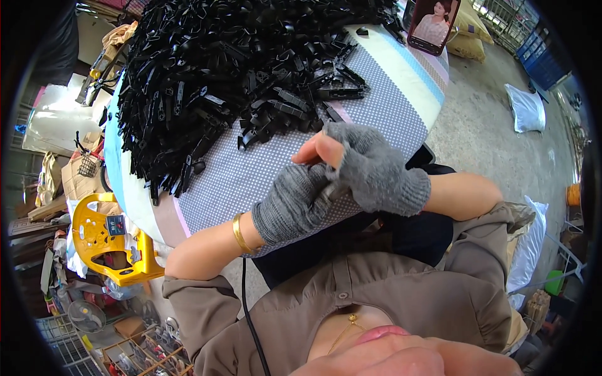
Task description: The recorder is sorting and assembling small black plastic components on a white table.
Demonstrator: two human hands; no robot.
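Observation:
My left hand (291,203) and my right hand (370,164), both in grey knitted gloves with bare fingertips, meet over the near edge of a round table. The fingers of both are curled in against each other. Whatever is between them, if anything, is hidden by the gloves. Just beyond lies a large heap of slim black plastic pieces (207,81), some clip-like with slots, spread over the far and left parts of the table. A few loose pieces reach close to my right hand. Dotted and striped cloth (219,182) covers the tabletop.
A phone (431,25) showing a video stands at the table's far right. At left are a yellow plastic chair (103,241) and a fan (86,316). A white sack (525,108) and a blue crate (544,56) are on the right. A black cable (251,313) hangs near my left arm.

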